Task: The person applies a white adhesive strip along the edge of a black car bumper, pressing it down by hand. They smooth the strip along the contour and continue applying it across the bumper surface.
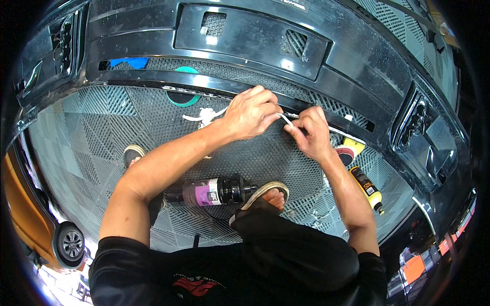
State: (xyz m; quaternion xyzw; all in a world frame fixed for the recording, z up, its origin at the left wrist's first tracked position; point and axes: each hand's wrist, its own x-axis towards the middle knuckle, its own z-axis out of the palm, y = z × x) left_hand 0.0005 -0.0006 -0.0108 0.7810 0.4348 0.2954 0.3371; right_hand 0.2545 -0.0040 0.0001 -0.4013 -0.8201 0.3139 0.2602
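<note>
A large glossy black car bumper (250, 38) spans the upper part of the view, with a narrow lip along its lower edge. Between my hands runs a thin white strip (285, 119), possibly adhesive tape, close against that lip. My left hand (252, 112) is closed, its fingertips pinching the strip's left end. Thumb and fingers of my right hand (311, 132) are pressed together on its other end. Ragged whitish residue (196, 92) lines the lip to the left of my hands. A crumpled white strip (205, 116) lies below my left hand's side of the lip.
A green ring-shaped roll (189, 100) and a blue cloth (130, 62) lie by the bumper's left half. Near my foot lies a dark bottle with a purple label (204, 193). At right are a yellow-and-black bottle (367, 188) and a round red-and-white pad (346, 154).
</note>
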